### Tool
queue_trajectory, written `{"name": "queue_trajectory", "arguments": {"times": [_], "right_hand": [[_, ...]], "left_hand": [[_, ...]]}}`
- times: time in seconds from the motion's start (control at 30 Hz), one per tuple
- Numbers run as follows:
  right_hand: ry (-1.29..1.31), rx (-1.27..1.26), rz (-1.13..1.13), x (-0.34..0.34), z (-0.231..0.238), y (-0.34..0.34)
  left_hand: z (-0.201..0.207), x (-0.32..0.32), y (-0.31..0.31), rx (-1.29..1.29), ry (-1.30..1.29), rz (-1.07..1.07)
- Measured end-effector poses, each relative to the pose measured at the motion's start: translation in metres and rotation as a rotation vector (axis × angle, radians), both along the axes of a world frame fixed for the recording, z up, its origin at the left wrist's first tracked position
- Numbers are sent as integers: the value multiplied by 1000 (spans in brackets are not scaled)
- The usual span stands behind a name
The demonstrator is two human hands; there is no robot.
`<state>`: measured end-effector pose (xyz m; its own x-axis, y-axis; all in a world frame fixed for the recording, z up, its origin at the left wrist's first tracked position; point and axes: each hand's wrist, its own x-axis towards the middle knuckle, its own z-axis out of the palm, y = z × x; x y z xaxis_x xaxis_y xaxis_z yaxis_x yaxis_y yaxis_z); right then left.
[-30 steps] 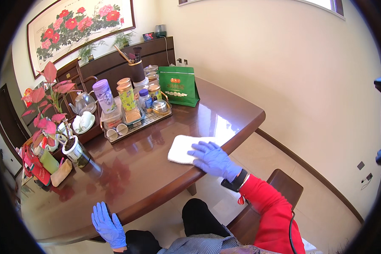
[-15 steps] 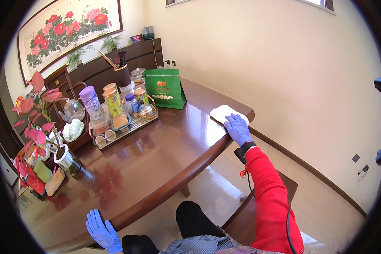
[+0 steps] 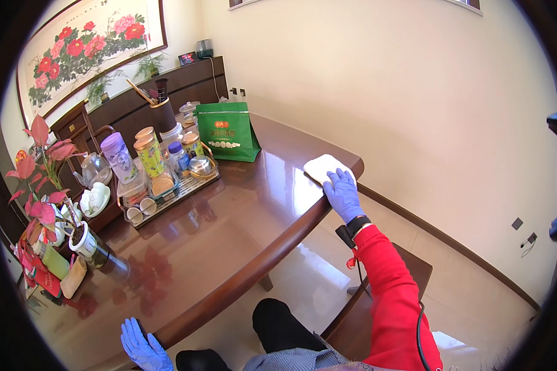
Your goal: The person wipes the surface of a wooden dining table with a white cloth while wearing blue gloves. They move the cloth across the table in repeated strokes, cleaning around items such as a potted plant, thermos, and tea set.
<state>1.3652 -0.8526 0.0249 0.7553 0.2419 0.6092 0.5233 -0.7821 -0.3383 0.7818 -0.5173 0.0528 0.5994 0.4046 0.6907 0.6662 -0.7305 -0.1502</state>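
Observation:
At the table's far right corner, a folded white cloth (image 3: 319, 166) lies on the glossy surface. My right hand (image 3: 343, 195), in a blue-violet glove, presses down on this cloth, its fingers laid over the near part. Part of the cloth is hidden beneath the palm. My left hand (image 3: 145, 347), gloved in the same colour, rests at the table's near edge at the lower left. Its fingers are stretched out with nothing in them. Between the hands runs the curved front edge of the dark brown wooden table (image 3: 229, 247).
A tray (image 3: 182, 196) carries jars, cups and canisters. A green bag (image 3: 229, 133) stands beside it. On the left are a potted red-leaved plant (image 3: 86, 244), a glass teapot (image 3: 96, 168) and a pouch (image 3: 74, 277). A wooden seat (image 3: 377, 315) stands below my right arm.
The whole view has shifted slightly, so the tray and bag appear further left. My right hand stays on the cloth at the corner, and my left hand stays at the near edge.

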Motion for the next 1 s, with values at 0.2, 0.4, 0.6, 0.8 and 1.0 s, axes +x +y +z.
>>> {"name": "queue_trajectory", "arguments": {"times": [0.2, 0.4, 0.6, 0.8, 1.0], "right_hand": [[76, -35, -66, 51, 3, -13], [113, -35, -117, 81, 2, -25], [228, -59, -207, 113, 0, -38], [177, -22, -125, 113, -7, -43], [128, 54, -43, 69, -16, -35]], "left_hand": [[-2, 1, 3, 28, -5, -13], [-1, 3, 1, 42, 14, 5], [2, 6, -1, 53, 13, 9], [-4, 2, 5, 15, -4, 12], [-21, -10, 14, -166, 55, 87]]}}
